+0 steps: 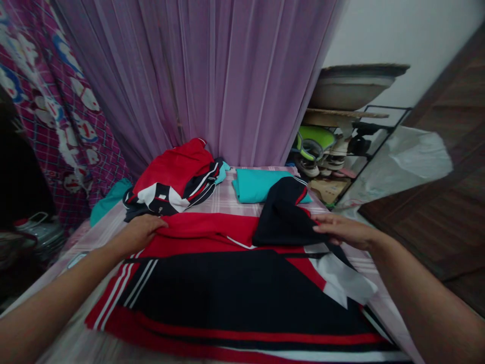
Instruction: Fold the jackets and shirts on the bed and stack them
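A red, black and white track jacket (227,293) with striped trim lies spread in front of me, partly folded over. My left hand (142,232) pinches the red cloth at its far left edge. On the right, my right hand (344,230) grips the jacket near a black folded-over part (288,220), thumb and fingers closed on the cloth. Just beyond the jacket sits a folded turquoise cloth (257,185), partly covered by the black part. A heap of red, black and white clothes (176,172) rests at the far left of the surface.
The checked sheet (223,194) ends at a purple curtain (212,81). To the right stand a rack (394,131) with shoes, a grey basin (352,88) and a plastic bag (413,156). A patterned curtain (68,111) hangs at left, above a turquoise cloth (109,202).
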`<state>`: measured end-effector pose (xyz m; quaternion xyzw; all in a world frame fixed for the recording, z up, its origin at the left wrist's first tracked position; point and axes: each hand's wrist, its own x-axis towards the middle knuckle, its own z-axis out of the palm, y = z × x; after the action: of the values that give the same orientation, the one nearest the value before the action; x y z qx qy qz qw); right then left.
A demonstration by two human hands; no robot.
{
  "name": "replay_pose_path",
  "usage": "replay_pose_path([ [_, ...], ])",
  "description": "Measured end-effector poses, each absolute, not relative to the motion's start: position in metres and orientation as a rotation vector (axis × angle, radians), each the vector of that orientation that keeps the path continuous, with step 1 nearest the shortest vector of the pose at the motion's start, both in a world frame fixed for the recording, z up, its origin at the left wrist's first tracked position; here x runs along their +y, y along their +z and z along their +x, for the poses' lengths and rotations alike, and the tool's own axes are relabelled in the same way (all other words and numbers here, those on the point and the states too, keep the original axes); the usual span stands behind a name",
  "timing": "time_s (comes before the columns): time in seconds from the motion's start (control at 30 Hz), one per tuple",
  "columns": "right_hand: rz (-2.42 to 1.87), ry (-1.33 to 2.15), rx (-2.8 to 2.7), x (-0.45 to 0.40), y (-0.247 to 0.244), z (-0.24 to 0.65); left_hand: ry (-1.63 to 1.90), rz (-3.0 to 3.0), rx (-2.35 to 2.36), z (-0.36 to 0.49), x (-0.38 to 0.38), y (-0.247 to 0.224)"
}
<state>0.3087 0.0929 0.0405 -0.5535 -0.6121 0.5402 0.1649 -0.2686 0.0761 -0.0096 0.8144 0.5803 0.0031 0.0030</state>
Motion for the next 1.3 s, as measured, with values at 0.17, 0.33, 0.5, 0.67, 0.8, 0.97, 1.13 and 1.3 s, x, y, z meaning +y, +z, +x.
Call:
replay_pose_path([
  [0.17,-1.949,1.545,-1.965,0.075,0.006,0.309,-0.023,2.570,1.770,-0.260,0.058,-0.012],
  [0.33,-2.226,1.304,-2.158,0.083,0.011,0.302,-0.104,2.487,1.775,-0.252,0.047,0.003],
  [0.5,-2.166,1.012,-2.312,0.092,0.021,0.295,-0.208,2.405,1.733,-0.246,0.047,0.013],
  [0.67,-2.159,0.792,-2.214,0.102,0.016,0.302,-0.107,2.339,2.022,-0.255,0.069,0.018],
  [0.8,-2.328,0.154,-2.023,0.117,0.003,0.314,-0.093,2.321,2.133,-0.263,0.090,0.018],
  [0.97,-2.306,0.234,-2.225,0.131,-0.024,0.317,-0.248,2.310,2.064,-0.265,0.107,0.006],
  [1.13,-2.226,0.156,-2.195,0.137,-0.027,0.327,-0.266,2.274,2.010,-0.268,0.111,0.006],
  [1.3,-2.267,0.131,-2.058,0.140,-0.025,0.341,-0.129,2.187,1.929,-0.282,0.100,0.021],
])
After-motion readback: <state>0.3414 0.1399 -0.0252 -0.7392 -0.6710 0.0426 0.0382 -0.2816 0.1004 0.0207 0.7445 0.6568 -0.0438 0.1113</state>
